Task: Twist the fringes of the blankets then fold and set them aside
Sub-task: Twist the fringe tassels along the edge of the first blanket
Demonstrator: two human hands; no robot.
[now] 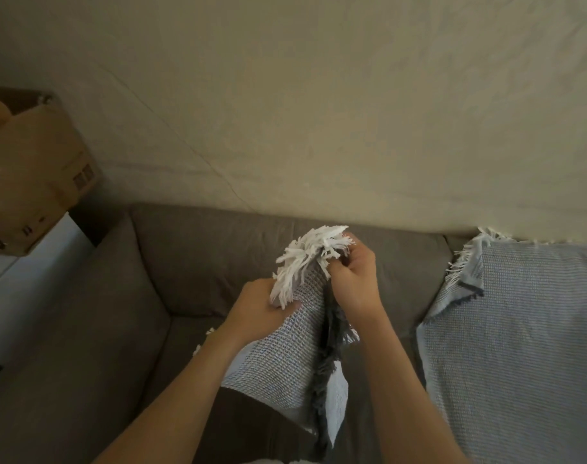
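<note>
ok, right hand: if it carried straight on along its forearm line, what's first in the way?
The white fringe, which the right hand pinches at its near edge. Past that bunch, probably the grey sofa backrest, though depth is unclear from this single view.

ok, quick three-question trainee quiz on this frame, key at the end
1. True or false: the left hand and right hand both hold the grey waffle blanket near its white fringe.
2. Where does the second blanket lie? A on the floor; B draped over the sofa; C in a basket.
3. Fill in: the cardboard box sits to the sofa's ____.
Key: 1 true; 2 B; 3 left.
</note>
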